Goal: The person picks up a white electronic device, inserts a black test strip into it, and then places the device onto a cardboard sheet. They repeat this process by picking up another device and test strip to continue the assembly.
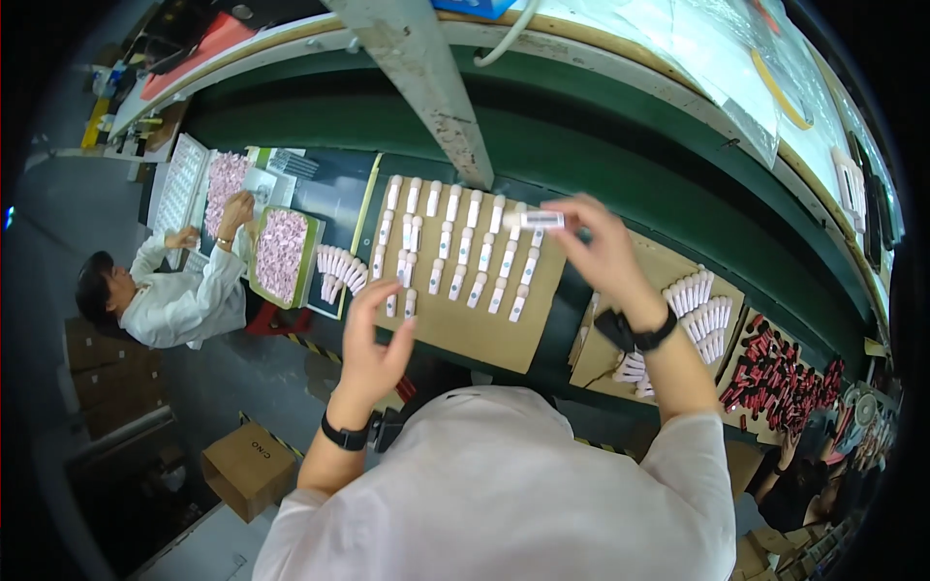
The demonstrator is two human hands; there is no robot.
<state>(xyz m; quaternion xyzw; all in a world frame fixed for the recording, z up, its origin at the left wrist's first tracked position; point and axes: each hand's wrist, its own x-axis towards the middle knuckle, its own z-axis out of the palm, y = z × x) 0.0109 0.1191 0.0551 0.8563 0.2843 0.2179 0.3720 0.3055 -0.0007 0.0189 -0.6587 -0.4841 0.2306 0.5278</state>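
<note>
My right hand (605,257) pinches a small pale tube (542,221) with a rounded beige end, held sideways above the right part of a brown cardboard sheet (465,329). More of these pale tubes (460,250) lie on the sheet in spaced rows, beige ends pointing away from me; some carry a small dark round mark. My left hand (373,339) hovers by the sheet's near left corner, thumb and fingers apart with nothing between them. It is closest to the tubes (409,302) at the front of the left columns. Dark bands circle both my wrists.
A second cardboard sheet (620,290) at right bears fanned pale tubes (702,310); beyond lies a heap of red and black pieces (775,378). A slanting metal post (426,87) stands behind the sheet. At left, a co-worker (184,300) reaches toward trays of pink pieces (281,254).
</note>
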